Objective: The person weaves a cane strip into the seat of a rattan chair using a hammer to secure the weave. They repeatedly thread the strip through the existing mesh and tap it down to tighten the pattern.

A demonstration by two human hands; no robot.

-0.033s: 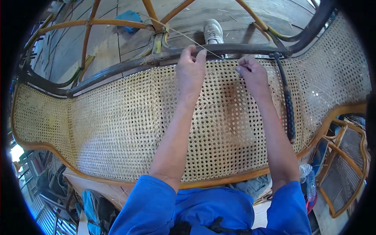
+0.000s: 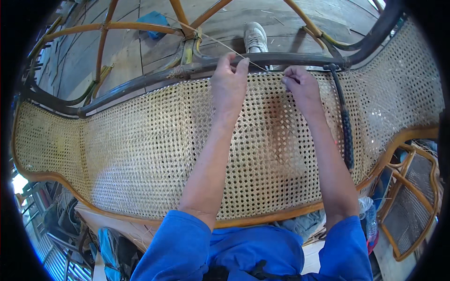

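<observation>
A long rattan lounger lies across the view, its woven cane panel (image 2: 140,150) bent in a curve with a dark far rim (image 2: 290,59). My left hand (image 2: 228,86) rests at that rim, thumb and fingers pinched on a thin cane strand (image 2: 211,40) that runs up and left from it. My right hand (image 2: 302,86) is a little to the right on the weave, fingertips closed on the same strand near the rim. Both forearms cross the panel from blue sleeves at the bottom.
A dark-handled tool (image 2: 346,122) lies on the weave just right of my right arm. Beyond the rim are bent rattan frame bars (image 2: 108,28), a white shoe (image 2: 255,37) and a blue cloth (image 2: 152,21) on a plank floor. Another cane chair (image 2: 415,196) stands lower right.
</observation>
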